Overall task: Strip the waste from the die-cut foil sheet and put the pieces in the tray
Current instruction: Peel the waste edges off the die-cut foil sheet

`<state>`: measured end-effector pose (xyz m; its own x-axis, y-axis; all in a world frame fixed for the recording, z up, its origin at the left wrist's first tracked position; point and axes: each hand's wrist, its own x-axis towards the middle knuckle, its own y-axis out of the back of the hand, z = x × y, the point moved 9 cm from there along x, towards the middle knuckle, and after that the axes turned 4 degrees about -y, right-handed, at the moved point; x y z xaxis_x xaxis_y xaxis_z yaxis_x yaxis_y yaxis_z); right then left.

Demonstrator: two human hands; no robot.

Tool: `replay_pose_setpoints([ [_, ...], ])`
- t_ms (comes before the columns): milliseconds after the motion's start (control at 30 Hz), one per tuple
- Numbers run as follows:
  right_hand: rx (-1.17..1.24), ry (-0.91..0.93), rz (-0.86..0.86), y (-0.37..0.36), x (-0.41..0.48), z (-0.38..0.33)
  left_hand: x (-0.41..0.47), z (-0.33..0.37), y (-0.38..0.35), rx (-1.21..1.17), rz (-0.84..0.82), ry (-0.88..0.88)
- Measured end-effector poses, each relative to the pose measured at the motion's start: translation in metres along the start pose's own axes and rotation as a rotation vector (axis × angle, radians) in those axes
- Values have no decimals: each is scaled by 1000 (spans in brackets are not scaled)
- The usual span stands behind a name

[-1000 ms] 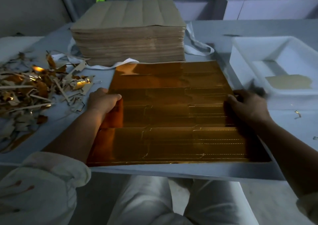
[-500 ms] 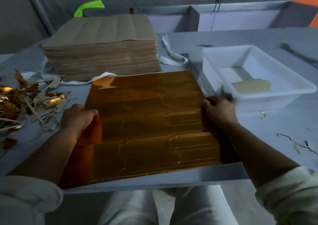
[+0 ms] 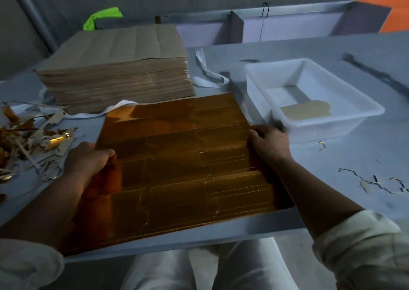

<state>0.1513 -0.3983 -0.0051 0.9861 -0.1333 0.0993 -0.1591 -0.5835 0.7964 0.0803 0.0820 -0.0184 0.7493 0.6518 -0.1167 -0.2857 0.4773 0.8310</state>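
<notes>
Table point(image 3: 354, 156): grey-blue, matte, dim light, near edge running across at 6 o'clock. Gold sheet point(image 3: 177, 168) lay flat at centre, slightly skewed, die-cut lines showing, its near edge at the table's near edge. Left hand point(image 3: 88, 159) gripped the sheet's 9 o'clock edge, fingers curled over it onto the foil. Right hand point(image 3: 270, 143) gripped the 3 o'clock edge, fingers curled at the rim; a dark blur at its fingertips, cannot tell what. Both cuffs pale.

White tray point(image 3: 261, 77) sat at 2 o'clock of the sheet, just beside the right hand, with one tan piece point(image 3: 307, 110) flat on its floor. Thick brown stack point(image 3: 119, 68) stood at 11 o'clock, its front face near the sheet's far edge. White strap point(image 3: 208, 72) looped beside the stack and ran under its front. Scrap pile point(image 3: 28, 139), gold and tan strips, lay at 9 o'clock, near the left hand. Thin scraps point(image 3: 376, 183) lay at 3 o'clock, well apart from the sheet.

Room: grey wall at 12 o'clock, slanted pipe point(image 3: 33, 17) at 10 o'clock, green cloth point(image 3: 101, 17) behind the stack, pale bins point(image 3: 287, 26) with a divider along the table's far edge, a wire hook point(image 3: 264, 8) hanging over them, orange panel point(image 3: 385, 12) at 1 o'clock. White-trousered legs point(image 3: 177, 267) showed below the table at 6 o'clock.
</notes>
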Motion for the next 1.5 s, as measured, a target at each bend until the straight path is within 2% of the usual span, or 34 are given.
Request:
replay_pose_setpoints([
  [133,22,-1,13,1,0,1,-5,11,6,224,31,11],
  [200,8,3,14,1,0,1,-20,30,9,299,104,-64],
  [300,-20,0,11,1,0,0,-55,80,-7,290,100,-381],
  [400,-14,-2,12,2,0,-1,-98,128,-40,227,-62,-675],
  [500,6,-4,11,2,0,0,-137,164,-74,195,-182,-876],
  [567,16,-8,18,2,0,1,-151,180,-93,197,-220,-943],
  [667,37,-14,35,3,0,2,-155,192,-114,256,-246,-961],
  [833,71,-24,57,5,-1,5,-143,181,-134,340,-298,-880],
  [1067,87,-28,51,8,0,4,-150,188,-135,361,-254,-971],
  [1500,345,-156,3,11,-3,18,-188,255,-170,248,-371,-1093],
])
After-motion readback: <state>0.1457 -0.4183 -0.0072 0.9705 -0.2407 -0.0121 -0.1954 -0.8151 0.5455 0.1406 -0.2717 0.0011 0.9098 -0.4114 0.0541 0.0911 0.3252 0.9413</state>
